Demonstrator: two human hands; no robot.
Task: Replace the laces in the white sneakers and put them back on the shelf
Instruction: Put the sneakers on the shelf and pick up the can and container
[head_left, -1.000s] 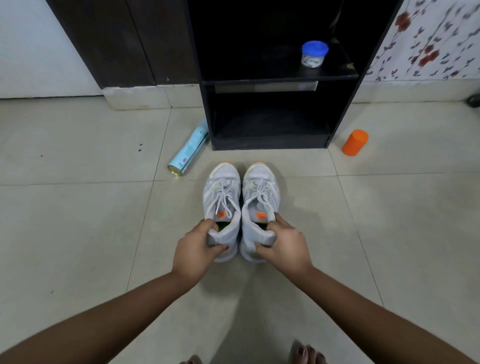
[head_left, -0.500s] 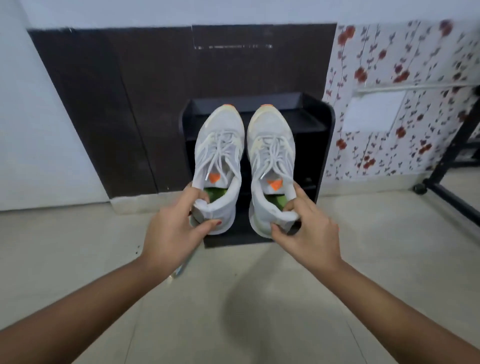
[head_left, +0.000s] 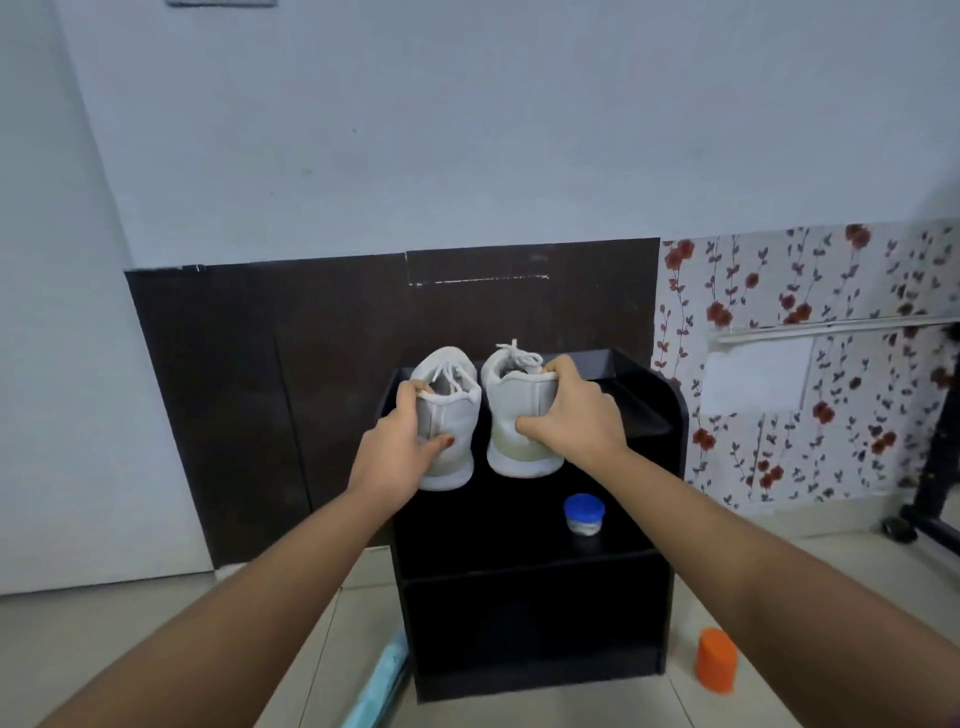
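Here's the tall black open-front shelf unit (head_left: 669, 597) against the dark wall panel, and right at its upper front hangs the pair of white mesh sneakers (head_left: 454, 415), side by side, nearly touching. Whether the soles rest on anything I can't tell. They sit lower than the top tray's front lip, so my read is they're in the air, about to be slid in.

The left hand (head_left: 400, 441) clamps the left shoe's heel, fingers hooked over the collar and thumb pressed across the back. The right hand (head_left: 576, 415) does the same on the right shoe. That's a sensible hold, since gripping at the heel leaves the toes free to go in first and keeps the pair level and matched.

Heels face the person and toes point away at the wall. Each shoe's long axis runs front to back, straight into the unit, soles down. White laces (head_left: 514, 356) are threaded and show above the tongues.

A small blue-lidded clear jar (head_left: 584, 514) stands on the middle shelf, to the right and well below the shoes.
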